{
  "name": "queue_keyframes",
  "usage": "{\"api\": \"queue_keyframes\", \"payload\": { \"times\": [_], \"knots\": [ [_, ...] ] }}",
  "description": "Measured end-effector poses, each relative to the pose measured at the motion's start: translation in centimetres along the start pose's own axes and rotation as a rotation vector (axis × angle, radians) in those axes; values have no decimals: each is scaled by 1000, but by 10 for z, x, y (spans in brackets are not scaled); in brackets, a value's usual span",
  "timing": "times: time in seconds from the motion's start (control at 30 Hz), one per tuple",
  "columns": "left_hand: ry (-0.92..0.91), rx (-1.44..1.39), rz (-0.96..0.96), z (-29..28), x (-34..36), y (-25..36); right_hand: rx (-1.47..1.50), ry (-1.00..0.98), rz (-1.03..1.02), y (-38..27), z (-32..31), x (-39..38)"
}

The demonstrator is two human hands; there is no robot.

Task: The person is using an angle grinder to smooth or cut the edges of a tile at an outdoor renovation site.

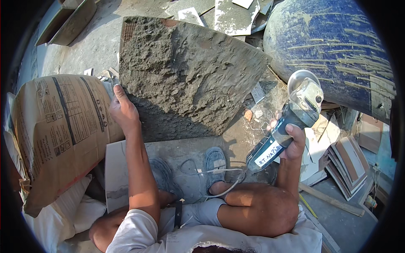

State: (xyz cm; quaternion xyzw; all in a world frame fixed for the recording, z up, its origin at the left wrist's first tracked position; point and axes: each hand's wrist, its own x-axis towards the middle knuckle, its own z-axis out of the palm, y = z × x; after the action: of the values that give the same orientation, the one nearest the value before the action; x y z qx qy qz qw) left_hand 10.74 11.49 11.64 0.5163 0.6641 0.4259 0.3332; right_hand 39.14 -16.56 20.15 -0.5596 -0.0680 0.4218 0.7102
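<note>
My left hand (pixel 125 110) grips the left edge of a large tile (pixel 190 71), its thumb on the near face. Rough grey mortar crusts most of that face, and the slab is tilted up in front of my feet. Over on the right, my right hand (pixel 293 141) is wrapped round the body of an angle grinder (pixel 291 120). Its disc (pixel 303 80) points up and away, apart from the tile's right corner. From the grinder's rear a grey cord (pixel 225 194) loops down past my shoe. Whether the disc spins, I cannot tell.
A large brown paper sack (pixel 63 122) stands at the left. At the back right lies a blue drum (pixel 333 42) streaked with dried mortar. Stacked tile pieces (pixel 348 166) lean at the right near a wooden strip (pixel 333 200). Broken tiles (pixel 236 17) are scattered at the back.
</note>
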Motion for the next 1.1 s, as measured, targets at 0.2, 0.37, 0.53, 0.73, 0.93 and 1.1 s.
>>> {"api": "queue_keyframes", "payload": {
  "times": [0.2, 0.37, 0.53, 0.73, 0.93, 1.1],
  "knots": [
    [33, 130, 347, -20, 0, 86, 37, -57, -56, -10, -9, -16],
    [42, 448, 467, -26, -18, 141, 83, -82, -54, -16, -29, -27],
    [-107, 730, 729, -24, -38, 181, 206, -108, -95, -18, -34, -36],
    [-409, 920, 842, 15, -35, 175, 243, -46, -131, -26, -40, -38],
    [-611, 976, 835, 65, -19, 124, 197, -55, -107, -24, -48, -32],
    [-719, 948, 668, 103, 30, 98, 160, -13, -99, -13, -42, -31]
  ]
}}
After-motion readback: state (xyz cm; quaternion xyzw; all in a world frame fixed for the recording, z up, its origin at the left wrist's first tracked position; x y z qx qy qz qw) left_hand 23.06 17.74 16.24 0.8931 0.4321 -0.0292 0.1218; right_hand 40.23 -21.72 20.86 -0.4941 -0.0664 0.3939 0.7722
